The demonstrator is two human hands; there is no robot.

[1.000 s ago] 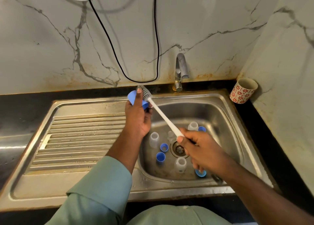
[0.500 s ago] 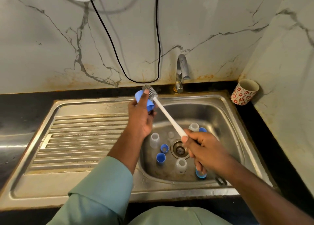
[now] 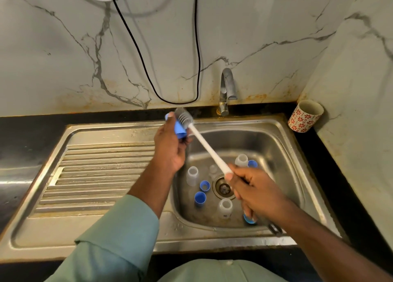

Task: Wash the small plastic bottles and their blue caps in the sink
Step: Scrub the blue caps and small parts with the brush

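Steel sink (image 3: pixel 282 132) spreads beneath both your hands, its basin below your right hand (image 3: pixel 253 189) and its ribbed drainboard (image 3: pixel 102 175) out past your left. Above the basin's far left corner, your left hand (image 3: pixel 170 147) curls round a blue cap (image 3: pixel 179 128), while your right grips the white handle of the bottle brush (image 3: pixel 209 151), whose grey bristles press against the cap. Under your right wrist, small plastic bottles (image 3: pixel 192 175) and loose blue caps (image 3: pixel 200 198) wait around the drain (image 3: pixel 223 188). The cap is small and likely wet, so a hard brush stroke could flick it from your fingers onto the drainboard or into the basin. Compared with a second ago, the cap and brush head sit slightly nearer the tap (image 3: pixel 227 90), and the brush has slid along the cap.
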